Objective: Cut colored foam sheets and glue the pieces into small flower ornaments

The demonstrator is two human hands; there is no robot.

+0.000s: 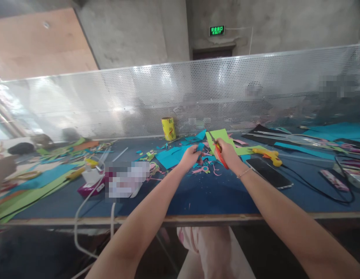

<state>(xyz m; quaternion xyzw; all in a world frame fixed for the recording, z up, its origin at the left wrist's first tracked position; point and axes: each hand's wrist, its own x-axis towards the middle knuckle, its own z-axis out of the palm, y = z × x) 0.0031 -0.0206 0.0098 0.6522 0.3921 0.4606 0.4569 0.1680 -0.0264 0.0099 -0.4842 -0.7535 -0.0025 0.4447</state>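
My left hand (191, 156) is closed on a small blue paper piece (200, 147), which sticks out past the fingertips. Red-handled scissors (222, 157) are gripped in my right hand (227, 152), their dark blades pointing up and away to the left. The blades lie apart from the blue piece, over a lime-green sheet (223, 136). Below and between the hands are pink and blue paper scraps (205, 168). A larger blue sheet (169, 157) lies left of my left hand. Part of the small piece is covered by my fingers.
Right of my hands lie a black phone (268, 173) and a yellow glue gun (267, 155) with a black cord. A yellow can (168, 129) stands by the perforated metal screen (133, 104). At left is a purple power strip (92, 187) with a white cable.
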